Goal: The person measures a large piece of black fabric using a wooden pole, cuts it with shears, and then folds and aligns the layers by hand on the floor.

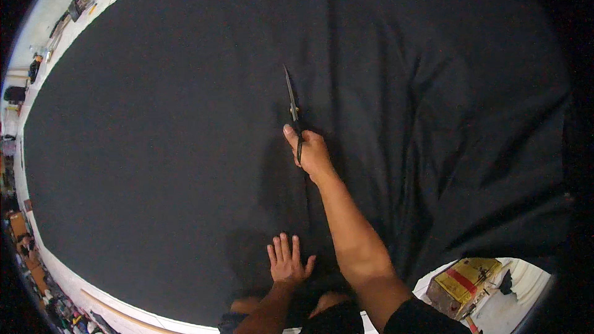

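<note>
A wide sheet of black fabric (154,117) covers most of the view, smooth on the left and rippled with folds on the right. Near the middle, my right hand (314,151) is closed round the dark handles of a pair of scissors (292,96), whose blades point away from me and look nearly together. A thin line runs in the cloth from below the scissors toward me. My left hand (287,266) lies flat on the fabric close to my body, fingers stretched and spread, holding nothing.
At the lower right, a worn yellow box (461,281) with a red stripe sits past the fabric's edge, beside pale crumpled material (526,291). Along the left rim a white table border (62,272) shows, with many small mixed items (31,253) beyond it.
</note>
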Demonstrator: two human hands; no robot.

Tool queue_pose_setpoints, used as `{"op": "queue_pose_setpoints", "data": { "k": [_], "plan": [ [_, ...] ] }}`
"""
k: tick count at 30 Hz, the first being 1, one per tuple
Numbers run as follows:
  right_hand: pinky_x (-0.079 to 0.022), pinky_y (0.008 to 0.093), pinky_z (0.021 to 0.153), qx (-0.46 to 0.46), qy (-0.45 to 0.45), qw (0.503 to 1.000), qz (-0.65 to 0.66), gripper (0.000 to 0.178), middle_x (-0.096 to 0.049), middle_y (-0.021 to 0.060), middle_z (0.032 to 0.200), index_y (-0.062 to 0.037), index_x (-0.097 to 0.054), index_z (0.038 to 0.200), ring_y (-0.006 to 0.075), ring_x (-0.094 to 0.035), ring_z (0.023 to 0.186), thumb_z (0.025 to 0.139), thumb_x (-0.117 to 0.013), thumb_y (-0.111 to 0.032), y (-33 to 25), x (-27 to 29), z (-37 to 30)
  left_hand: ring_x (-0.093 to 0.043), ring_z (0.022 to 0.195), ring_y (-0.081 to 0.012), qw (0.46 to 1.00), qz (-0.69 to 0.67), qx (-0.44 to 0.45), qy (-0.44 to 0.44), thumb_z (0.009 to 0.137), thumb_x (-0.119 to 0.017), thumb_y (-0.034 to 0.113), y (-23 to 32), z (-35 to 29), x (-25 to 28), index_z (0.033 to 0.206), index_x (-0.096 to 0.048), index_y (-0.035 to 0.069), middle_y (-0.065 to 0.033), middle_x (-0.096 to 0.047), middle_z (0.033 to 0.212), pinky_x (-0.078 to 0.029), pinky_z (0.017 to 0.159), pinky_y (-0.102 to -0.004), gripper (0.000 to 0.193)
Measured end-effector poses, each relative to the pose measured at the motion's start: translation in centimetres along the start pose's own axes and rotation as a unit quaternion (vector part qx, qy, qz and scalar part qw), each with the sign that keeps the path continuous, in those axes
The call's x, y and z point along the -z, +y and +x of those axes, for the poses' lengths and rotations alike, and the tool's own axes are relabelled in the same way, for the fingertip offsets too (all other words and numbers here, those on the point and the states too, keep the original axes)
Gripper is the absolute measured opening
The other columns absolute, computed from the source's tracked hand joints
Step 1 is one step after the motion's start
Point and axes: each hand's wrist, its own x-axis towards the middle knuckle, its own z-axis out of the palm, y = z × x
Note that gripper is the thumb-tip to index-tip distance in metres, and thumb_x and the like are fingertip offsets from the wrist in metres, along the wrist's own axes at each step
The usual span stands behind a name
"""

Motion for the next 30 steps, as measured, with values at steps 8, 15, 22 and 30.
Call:
{"op": "queue_pose_setpoints", "data": {
  "k": [8,15,22,30],
  "plan": [
    [-0.037,0.0308,0.044,-0.031,-0.010,0.999,0.011,0.060,-0.046,0.0016,0.053,-0.0093,-0.049,0.064,0.0127,-0.044,0.044,0.085,-0.064,-0.064,-4.3,-0.3,4.2,-0.036,0.135,-0.0484,0.998,0.010,-0.024,0.051,0.083,-0.063,0.054,0.4,-0.1,-0.5,0.136,-0.051,0.002,-0.0308,-0.040,0.144,-0.028,0.108,-0.0633,0.075],
    [-0.037,0.0308,0.046,-0.022,-0.001,1.000,-0.009,0.062,-0.047,0.0025,0.053,-0.0087,-0.048,0.063,0.0142,-0.045,0.044,0.084,-0.063,-0.065,-4.5,-0.5,4.5,-0.036,0.135,-0.0483,0.999,0.003,-0.012,0.035,0.085,-0.061,0.054,0.1,-0.2,-0.5,0.137,-0.050,0.003,-0.0299,-0.039,0.145,-0.026,0.109,-0.0639,0.074],
    [-0.037,0.0286,0.045,-0.038,-0.011,0.999,0.011,0.058,-0.048,0.0020,0.057,-0.0082,-0.050,0.068,0.0124,-0.044,0.045,0.084,-0.065,-0.062,-7.3,-1.1,8.0,-0.032,0.138,-0.0474,1.000,-0.002,-0.005,0.015,0.086,-0.059,0.054,0.2,-0.4,-1.0,0.138,-0.049,0.004,-0.0295,-0.037,0.147,-0.023,0.111,-0.0636,0.073],
    [-0.036,0.0271,0.042,-0.018,-0.014,0.998,0.050,0.050,-0.049,0.0015,0.058,-0.0094,-0.051,0.069,0.0115,-0.044,0.045,0.085,-0.071,-0.052,-6.3,-0.8,8.8,-0.036,0.134,-0.0463,0.998,-0.053,0.003,0.039,0.086,-0.060,0.051,0.2,-0.2,0.6,0.139,-0.047,0.004,-0.0274,-0.041,0.143,-0.023,0.110,-0.0613,0.072]
  ]
}}
